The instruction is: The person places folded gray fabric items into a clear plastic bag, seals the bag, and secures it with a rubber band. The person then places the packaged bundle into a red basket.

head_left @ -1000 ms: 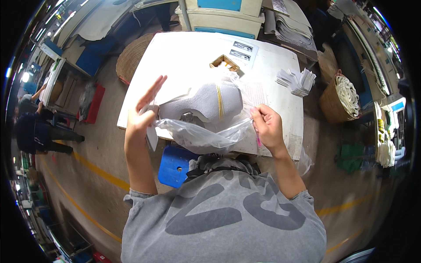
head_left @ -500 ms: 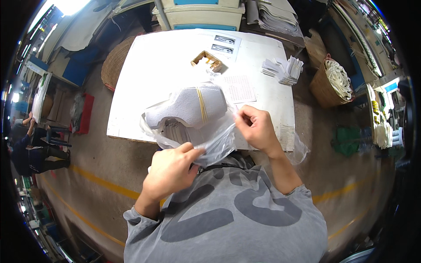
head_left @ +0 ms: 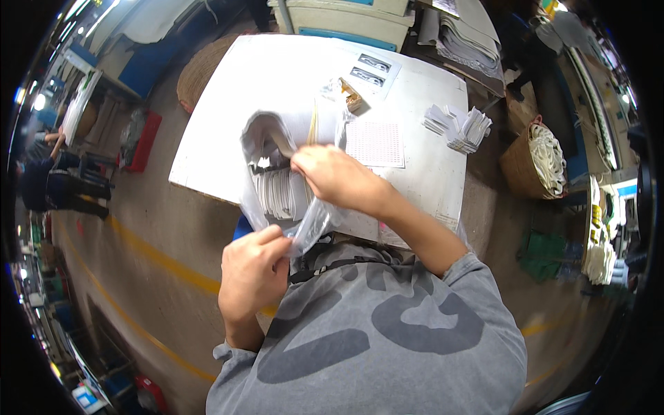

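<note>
A clear plastic bag (head_left: 250, 202) lies partly around a bundle of pale grey-white cut pieces (head_left: 297, 121) at the table's near side. Yellow bands (head_left: 314, 123) run across the bundle, and its layered edges (head_left: 275, 194) show through the bag's mouth. My left hand (head_left: 254, 270) is closed on the bag's near edge. Slightly blurred, my right hand (head_left: 340, 176) reaches across to the bundle, its curled fingers on the raised edge of the pieces. The right fingertips are partly hidden.
On the white table (head_left: 207, 152) lie a small cardboard box (head_left: 351, 97), a printed sheet (head_left: 375, 144), a picture sheet (head_left: 372, 70) and stacked white pieces (head_left: 470, 131). A basket of white strips (head_left: 546, 162) stands right. Another person (head_left: 59, 180) works at far left.
My right hand has let go of the bag's right edge and moved left onto the bundle. The bundle's near edge has opened up and lifted. My left hand still grips the bag.
</note>
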Demonstrator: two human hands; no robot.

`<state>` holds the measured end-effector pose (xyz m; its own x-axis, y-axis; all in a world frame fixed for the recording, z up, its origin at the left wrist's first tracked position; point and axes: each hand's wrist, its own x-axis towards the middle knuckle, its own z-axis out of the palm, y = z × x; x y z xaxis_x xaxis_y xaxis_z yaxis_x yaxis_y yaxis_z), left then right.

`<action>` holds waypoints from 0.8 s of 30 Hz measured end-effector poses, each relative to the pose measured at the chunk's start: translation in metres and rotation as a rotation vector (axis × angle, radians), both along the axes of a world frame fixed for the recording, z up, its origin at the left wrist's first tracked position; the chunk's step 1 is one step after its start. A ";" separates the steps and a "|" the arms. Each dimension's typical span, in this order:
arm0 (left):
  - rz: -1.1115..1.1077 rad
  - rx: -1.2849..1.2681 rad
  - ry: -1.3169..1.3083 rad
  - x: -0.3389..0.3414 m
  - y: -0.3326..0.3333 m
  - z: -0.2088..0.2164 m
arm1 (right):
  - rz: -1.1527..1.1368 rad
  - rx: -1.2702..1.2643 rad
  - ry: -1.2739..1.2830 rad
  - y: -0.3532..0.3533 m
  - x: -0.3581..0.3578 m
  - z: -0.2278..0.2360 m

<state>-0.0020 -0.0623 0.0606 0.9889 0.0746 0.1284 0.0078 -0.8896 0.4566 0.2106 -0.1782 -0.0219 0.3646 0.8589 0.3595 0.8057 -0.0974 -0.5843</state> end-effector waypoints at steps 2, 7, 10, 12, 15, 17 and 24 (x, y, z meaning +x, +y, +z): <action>0.063 0.011 -0.033 0.002 -0.003 -0.001 | 0.062 0.043 -0.014 0.008 0.008 -0.002; 0.198 -0.064 0.007 -0.002 -0.007 0.006 | 0.192 -0.147 0.050 -0.006 0.015 0.015; 0.214 -0.090 0.042 -0.002 -0.014 0.007 | 0.328 -0.042 0.223 -0.040 0.019 0.025; 0.229 -0.128 0.052 -0.001 -0.019 0.004 | 0.330 0.117 0.252 -0.071 0.036 0.027; 0.279 -0.124 0.029 0.001 -0.023 -0.002 | 0.029 0.167 0.206 -0.136 0.090 0.022; 0.312 -0.110 -0.001 -0.001 -0.026 -0.004 | -0.270 0.180 0.047 -0.187 0.144 0.009; 0.435 -0.107 0.053 -0.002 -0.040 0.005 | -0.912 -0.177 0.005 -0.364 0.353 -0.092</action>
